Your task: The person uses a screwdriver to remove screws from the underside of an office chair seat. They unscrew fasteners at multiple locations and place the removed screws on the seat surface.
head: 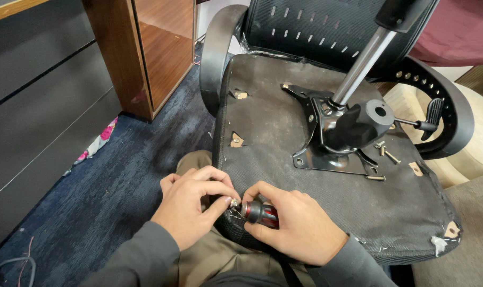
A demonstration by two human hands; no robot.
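Note:
An upturned office chair lies before me, its dusty black seat underside [284,138] facing up. A black metal tilt mechanism [342,133] with a silver gas cylinder [364,64] is bolted at its middle. My right hand [294,226] grips a short red-and-black screwdriver [260,212] at the seat's near edge. My left hand [191,204] pinches a small silver bit or screw [234,202] at the driver's tip. Both hands touch above my knee.
Loose bolts [386,153] lie on the seat beside the mechanism. Black armrests [215,53] curve at both sides, and a lever [425,123] sticks out right. A wooden cabinet [146,53] and dark panels stand left on blue carpet [108,180]. A beige cushion [475,143] sits right.

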